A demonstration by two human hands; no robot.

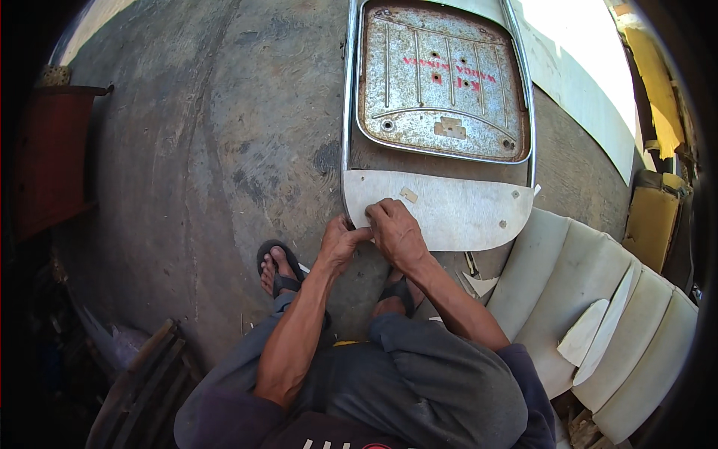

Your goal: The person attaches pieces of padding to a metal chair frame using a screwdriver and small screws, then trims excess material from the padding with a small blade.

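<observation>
On the worn floor [224, 135], the pale board [464, 213] lies at the near end of the metal frame [347, 112], its edge apparently being worked by curled left hand [340, 243] and right hand [396, 228], exact grip unclear, likely needing steady fingertip pressure next.

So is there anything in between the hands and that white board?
No, nothing visible. The right hand is over the white board near its left edge, and the left hand is at that edge. The small tan patch lies beyond the right hand, not in between.
</observation>
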